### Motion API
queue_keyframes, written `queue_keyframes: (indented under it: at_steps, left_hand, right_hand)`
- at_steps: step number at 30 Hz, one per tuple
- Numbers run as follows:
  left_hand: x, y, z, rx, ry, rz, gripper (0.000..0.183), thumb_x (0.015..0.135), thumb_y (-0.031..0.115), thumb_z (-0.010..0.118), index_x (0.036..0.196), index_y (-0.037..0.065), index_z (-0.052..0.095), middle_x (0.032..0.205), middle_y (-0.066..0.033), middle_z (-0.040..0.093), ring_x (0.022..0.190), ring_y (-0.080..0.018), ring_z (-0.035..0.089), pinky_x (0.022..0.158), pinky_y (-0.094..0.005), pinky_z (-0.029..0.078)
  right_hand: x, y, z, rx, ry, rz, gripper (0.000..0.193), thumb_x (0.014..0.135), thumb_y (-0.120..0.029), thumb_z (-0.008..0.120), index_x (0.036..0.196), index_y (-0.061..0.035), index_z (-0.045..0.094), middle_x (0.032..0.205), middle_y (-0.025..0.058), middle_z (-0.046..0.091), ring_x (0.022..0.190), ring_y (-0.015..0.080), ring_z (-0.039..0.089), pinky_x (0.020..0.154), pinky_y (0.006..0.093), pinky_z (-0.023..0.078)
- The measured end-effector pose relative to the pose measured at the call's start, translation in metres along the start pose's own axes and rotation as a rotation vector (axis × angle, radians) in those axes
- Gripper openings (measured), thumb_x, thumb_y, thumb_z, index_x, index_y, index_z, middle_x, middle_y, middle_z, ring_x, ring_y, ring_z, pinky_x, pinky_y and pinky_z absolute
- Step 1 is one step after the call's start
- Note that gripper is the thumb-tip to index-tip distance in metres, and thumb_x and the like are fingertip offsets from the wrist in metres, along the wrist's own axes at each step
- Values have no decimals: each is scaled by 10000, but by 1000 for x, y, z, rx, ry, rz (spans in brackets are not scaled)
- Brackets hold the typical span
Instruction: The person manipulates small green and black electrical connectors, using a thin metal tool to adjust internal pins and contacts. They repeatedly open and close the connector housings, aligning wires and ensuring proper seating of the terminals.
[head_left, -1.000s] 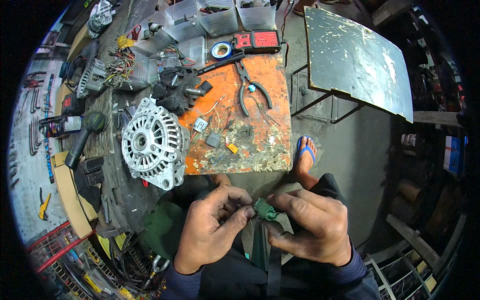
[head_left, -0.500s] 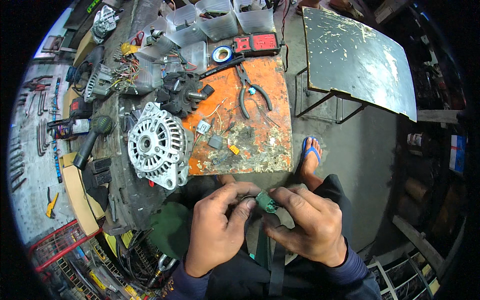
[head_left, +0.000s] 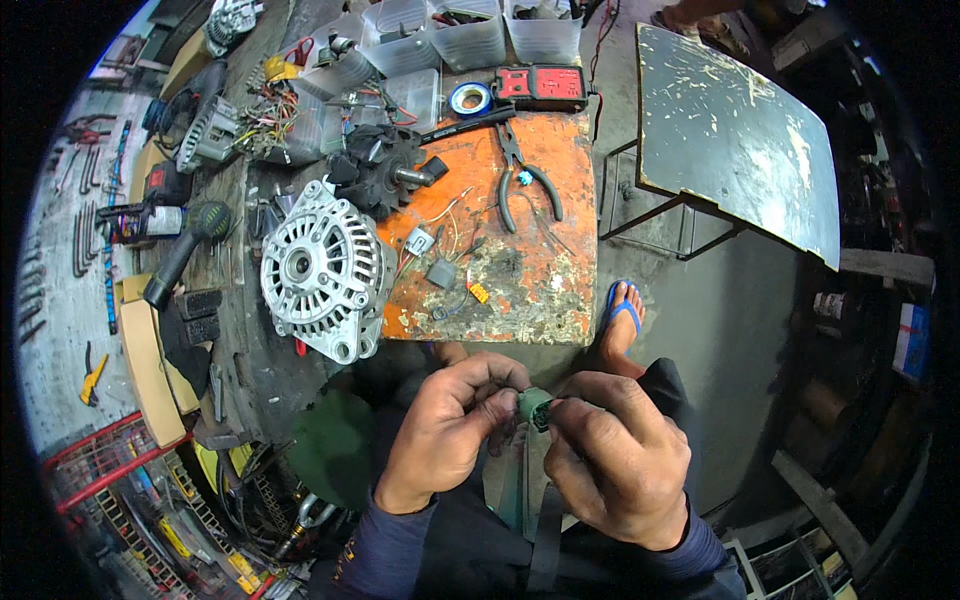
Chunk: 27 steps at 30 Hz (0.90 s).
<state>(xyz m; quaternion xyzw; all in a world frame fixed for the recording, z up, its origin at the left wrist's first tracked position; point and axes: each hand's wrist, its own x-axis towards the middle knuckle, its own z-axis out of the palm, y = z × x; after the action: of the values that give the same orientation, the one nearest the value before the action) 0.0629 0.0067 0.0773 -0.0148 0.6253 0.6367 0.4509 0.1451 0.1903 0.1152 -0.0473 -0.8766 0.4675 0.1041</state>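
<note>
A small green plastic connector (head_left: 535,405) is held above my lap, just off the near edge of the workbench. My left hand (head_left: 447,432) pinches it between thumb and fingertips on its left side. At its right end, the dark open face, the thumb and fingers of my right hand (head_left: 628,458) are closed together; what they hold, if anything, is too small to make out. Beyond my hands, a grey connector (head_left: 418,241), a grey block-shaped part (head_left: 441,272) and a small yellow connector (head_left: 478,292) lie on the orange worn board (head_left: 540,300).
A silver alternator housing (head_left: 325,270) stands left on the bench, with a black rotor (head_left: 375,170) behind it. Pliers (head_left: 525,180), blue-rimmed tape (head_left: 470,98) and a red-black meter (head_left: 541,87) lie farther back. A grey-topped table (head_left: 740,140) stands at right, a red-railed rack (head_left: 100,490) lower left.
The green connector has turned so its dark end shows more toward me. My right fingertips have shifted in close against that end. The whole view has shifted slightly.
</note>
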Motion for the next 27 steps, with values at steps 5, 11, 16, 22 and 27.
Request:
queue_keyframes:
  at_steps: [5, 11, 16, 22, 27]
  left_hand:
    - [1, -5, 6, 53, 16, -22, 119, 1045, 88, 621, 1141, 22, 647, 946, 9, 658, 749, -58, 596, 625, -223, 488]
    - [5, -12, 1, 39, 40, -27, 109, 1047, 89, 624, 1127, 19, 647, 918, 1, 665, 741, -63, 606, 622, -225, 491]
    - [5, -12, 0, -136, -47, -43, 105, 1044, 86, 630, 1113, 9, 650, 909, -3, 671, 724, -71, 614, 618, -225, 495]
    - [1, -11, -3, -125, -59, -75, 120, 1058, 65, 598, 1148, -2, 642, 910, -3, 647, 708, -52, 582, 617, -216, 482]
    - [-1, -10, -2, -142, -38, -64, 123, 1052, 56, 608, 1149, -11, 643, 901, -3, 649, 681, -51, 578, 604, -214, 478]
  right_hand:
    - [-3, 8, 3, -67, 6, -46, 265, 706, 12, 796, 953, 1, 700, 952, 144, 705, 793, 303, 741, 734, 374, 591]
    - [-3, 12, 6, 90, 35, 115, 239, 751, -19, 815, 955, 1, 692, 956, 157, 722, 807, 305, 745, 804, 391, 579]
    - [1, 12, 5, 130, 19, 48, 178, 775, 31, 776, 926, 29, 681, 958, 167, 741, 841, 299, 747, 769, 343, 580]
    - [2, 9, 8, 171, 32, 58, 151, 784, 29, 774, 906, 25, 685, 947, 170, 741, 840, 287, 747, 812, 347, 570]
    - [0, 7, 12, 167, 31, 109, 162, 768, 14, 789, 897, 12, 690, 940, 153, 740, 841, 302, 743, 837, 370, 563]
